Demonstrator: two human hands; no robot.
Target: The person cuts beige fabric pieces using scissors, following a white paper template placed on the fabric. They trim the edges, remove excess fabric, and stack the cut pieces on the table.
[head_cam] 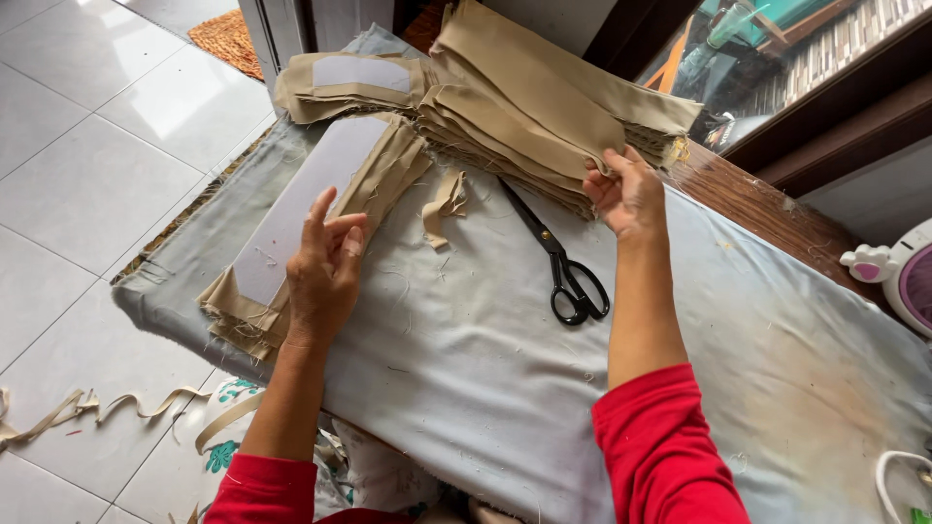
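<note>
My left hand [325, 267] rests with fingers spread on the right edge of a stack of tan fabric pieces [388, 170] topped by a long grey lining piece [311, 189]. My right hand [626, 189] reaches to a tall pile of folded tan fabric [524, 107] and pinches the corner of its upper layers. Black scissors [563, 267] lie shut on the grey cloth-covered table [466, 349] between my arms. A loose tan fabric strip [445, 204] lies near the stacks.
A smaller tan stack with a grey piece on top [349, 82] sits at the far end. Tan offcut strips [107, 403] lie on the white tiled floor at left. A white and pink appliance [898, 272] stands at right on a wooden ledge [767, 209].
</note>
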